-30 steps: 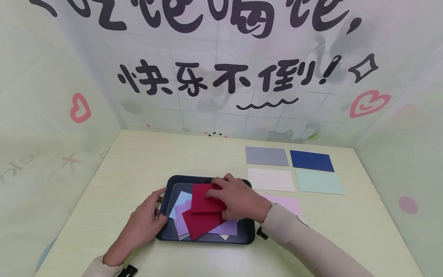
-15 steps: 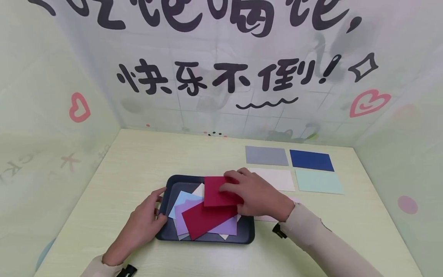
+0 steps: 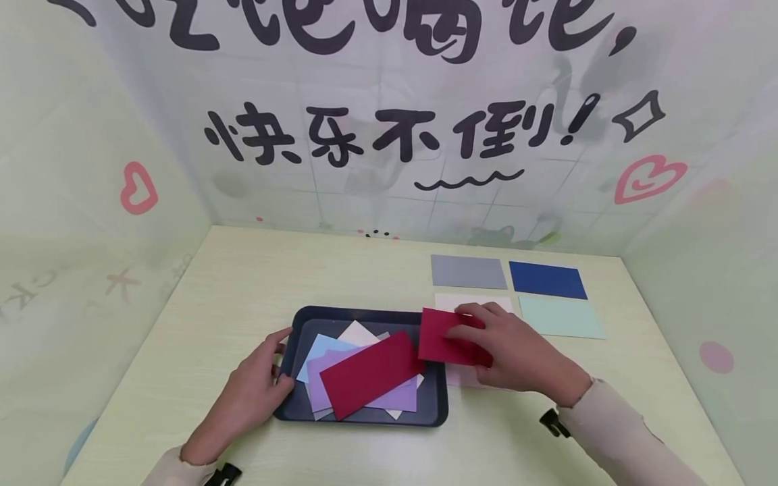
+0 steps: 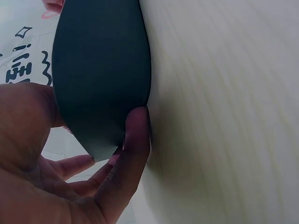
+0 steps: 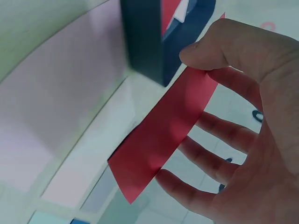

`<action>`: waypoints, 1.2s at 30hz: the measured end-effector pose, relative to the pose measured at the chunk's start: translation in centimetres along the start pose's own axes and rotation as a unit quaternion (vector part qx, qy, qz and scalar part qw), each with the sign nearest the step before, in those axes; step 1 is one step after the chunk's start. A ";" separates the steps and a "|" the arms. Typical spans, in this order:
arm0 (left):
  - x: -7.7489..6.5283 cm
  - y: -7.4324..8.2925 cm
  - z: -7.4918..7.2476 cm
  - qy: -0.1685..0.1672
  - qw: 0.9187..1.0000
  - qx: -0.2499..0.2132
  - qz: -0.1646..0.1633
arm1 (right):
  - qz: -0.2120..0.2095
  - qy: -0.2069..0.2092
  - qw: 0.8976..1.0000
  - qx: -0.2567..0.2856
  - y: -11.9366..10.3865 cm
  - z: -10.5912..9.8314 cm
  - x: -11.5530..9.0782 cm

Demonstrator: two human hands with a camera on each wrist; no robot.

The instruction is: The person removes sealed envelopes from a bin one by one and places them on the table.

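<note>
My right hand (image 3: pixel 516 347) pinches a red card (image 3: pixel 440 337) between thumb and fingers, just past the right rim of a dark tray (image 3: pixel 433 408). In the right wrist view the thumb presses one face of this red card (image 5: pixel 163 126), with the fingers (image 5: pixel 224 130) behind it. My left hand (image 3: pixel 258 385) grips the tray's left end; in the left wrist view a finger (image 4: pixel 138 130) lies against the tray wall (image 4: pixel 103 56). Another red card (image 3: pixel 365 378) lies slanted on top of purple cards (image 3: pixel 322 388), a light blue card (image 3: pixel 319 347) and a white card (image 3: pixel 354 331) inside the tray.
On the table right of the tray lie a grey card (image 3: pixel 468 271), a dark blue card (image 3: pixel 548 280), a mint card (image 3: pixel 562 317), a pale pinkish-white card (image 3: pixel 468 300) and a pink card (image 3: pixel 460 376). The last two are partly covered by my right hand and its card. Printed sheets wall the table.
My right hand has lifted the red card off the pile and carried it rightward past the tray's rim, uncovering the red card below. The left hand has stayed at the tray.
</note>
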State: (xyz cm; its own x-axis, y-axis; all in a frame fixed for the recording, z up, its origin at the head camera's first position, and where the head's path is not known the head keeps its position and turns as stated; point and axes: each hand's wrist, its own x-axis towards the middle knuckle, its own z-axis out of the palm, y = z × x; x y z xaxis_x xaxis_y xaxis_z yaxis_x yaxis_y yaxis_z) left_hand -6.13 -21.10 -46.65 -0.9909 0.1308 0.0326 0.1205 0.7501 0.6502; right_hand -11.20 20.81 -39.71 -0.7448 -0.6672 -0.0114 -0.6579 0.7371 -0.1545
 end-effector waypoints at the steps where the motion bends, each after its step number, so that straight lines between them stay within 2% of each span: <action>1: 0.0 0.0 0.0 0.000 1.000 0.001 0.001 | 0.007 -0.003 1.000 0.001 0.4 0.1 -0.5; 12: 0.2 -0.1 0.2 -0.003 1.000 0.005 -0.002 | 0.032 0.004 0.999 0.011 4.9 1.6 -5.9; 21: 0.2 -0.2 0.2 -0.006 1.000 0.006 -0.003 | 0.037 0.028 0.999 0.015 8.5 2.6 -9.6; 30: 0.2 -0.2 0.1 -0.009 1.000 0.008 -0.007 | 0.052 0.044 0.997 0.021 11.2 3.7 -12.4; 36: 0.2 -0.3 0.2 -0.004 1.000 0.011 -0.005 | 0.046 0.049 0.998 0.013 12.6 4.6 -13.8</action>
State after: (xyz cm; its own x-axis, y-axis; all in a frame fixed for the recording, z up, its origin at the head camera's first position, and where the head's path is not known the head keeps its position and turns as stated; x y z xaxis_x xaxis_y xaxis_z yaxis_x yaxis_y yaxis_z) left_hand -6.35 -21.16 -47.01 -0.9914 0.1297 0.0200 0.1128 0.7649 0.6342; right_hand -8.76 38.81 -46.01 -0.8102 -0.5821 0.0693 -0.5839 0.7909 -0.1829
